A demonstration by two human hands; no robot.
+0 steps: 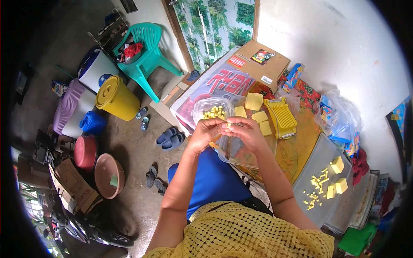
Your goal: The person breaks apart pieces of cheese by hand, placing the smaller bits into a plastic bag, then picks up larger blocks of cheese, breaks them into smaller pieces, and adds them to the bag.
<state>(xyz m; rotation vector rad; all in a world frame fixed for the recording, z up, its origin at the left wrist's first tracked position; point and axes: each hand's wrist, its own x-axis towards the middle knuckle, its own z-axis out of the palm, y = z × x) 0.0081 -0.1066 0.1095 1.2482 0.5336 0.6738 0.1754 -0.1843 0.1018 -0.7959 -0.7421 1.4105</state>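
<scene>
My left hand and my right hand meet at the fingertips over the table's near edge. Pinched between them is a small pale-yellow dough-like piece, mostly covered by the fingers. Just beyond the left hand sits a clear bowl holding many small yellow pieces. Under and past the right hand lies a clear plastic tray with several yellow slabs and a thicker yellow block. A yellow ribbed plastic device stands at the tray's right side.
On the right, a grey surface bears yellow blocks and small cut bits. A cardboard box, plastic bags and a blue packet are farther back. Slippers, a yellow bucket and a green chair stand leftward.
</scene>
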